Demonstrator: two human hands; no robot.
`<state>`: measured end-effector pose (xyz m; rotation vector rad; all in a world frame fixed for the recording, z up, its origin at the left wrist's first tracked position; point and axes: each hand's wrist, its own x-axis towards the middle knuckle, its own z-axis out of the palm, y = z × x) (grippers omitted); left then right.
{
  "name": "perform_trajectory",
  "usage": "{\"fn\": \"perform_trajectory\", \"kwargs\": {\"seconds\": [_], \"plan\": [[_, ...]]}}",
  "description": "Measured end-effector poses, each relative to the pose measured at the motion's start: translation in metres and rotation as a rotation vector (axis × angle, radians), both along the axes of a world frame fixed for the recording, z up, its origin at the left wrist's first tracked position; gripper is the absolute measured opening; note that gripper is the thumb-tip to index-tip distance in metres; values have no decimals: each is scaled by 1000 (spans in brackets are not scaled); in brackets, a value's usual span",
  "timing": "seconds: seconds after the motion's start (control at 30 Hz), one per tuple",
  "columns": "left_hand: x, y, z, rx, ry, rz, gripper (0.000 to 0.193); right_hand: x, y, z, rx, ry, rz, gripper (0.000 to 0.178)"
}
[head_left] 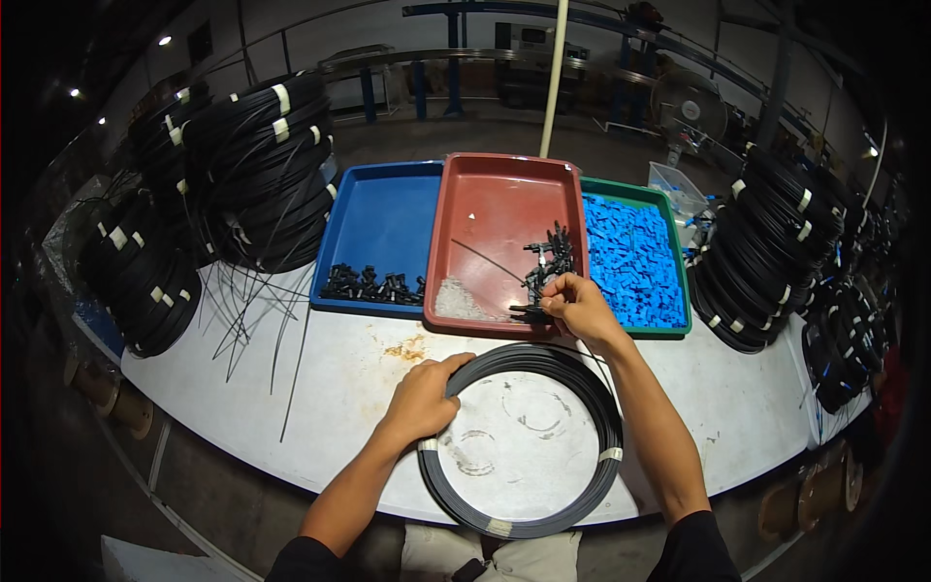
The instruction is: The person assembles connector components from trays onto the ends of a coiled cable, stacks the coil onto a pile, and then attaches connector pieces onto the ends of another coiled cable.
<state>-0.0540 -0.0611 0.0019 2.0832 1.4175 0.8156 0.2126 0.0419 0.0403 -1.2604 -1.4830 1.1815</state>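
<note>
A coil of black cable (529, 529), bound with pale tape, lies at the table's near edge. My left hand (424, 400) is closed around its upper left side. Over the red tray (504, 199), the thumb and fingers of my right hand (579, 308) are pinched together among small black plastic parts (551, 257). What lies between those fingertips is hidden. A thin dark strand (485, 258) slants across the tray toward these parts. Small clear pieces (458, 301) are heaped in its near left corner.
A blue tray (388, 209) with black parts stands left; a green tray (687, 315) full of blue pieces (630, 257) stands right. Stacked cable coils (257, 175) rise at the left, with loose ends over the table (359, 427). More coils (776, 242) stand at the right.
</note>
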Motion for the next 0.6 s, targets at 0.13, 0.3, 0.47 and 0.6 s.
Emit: {"fn": "perform_trajectory", "kwargs": {"seconds": [0.13, 0.3, 0.47, 0.6], "plan": [[-10, -15, 10, -50, 78, 21, 63, -35, 17, 1, 155, -146, -26, 9], [-19, -32, 22, -45, 142, -19, 62, -80, 24, 2, 405, -274, -85, 9], [-40, -31, 22, 71, 122, -37, 55, -121, 11, -8, 550, -328, 39, 9], [-69, -13, 33, 92, 156, -78, 48, -130, 7, -11, 578, -409, 100, 9]]}}
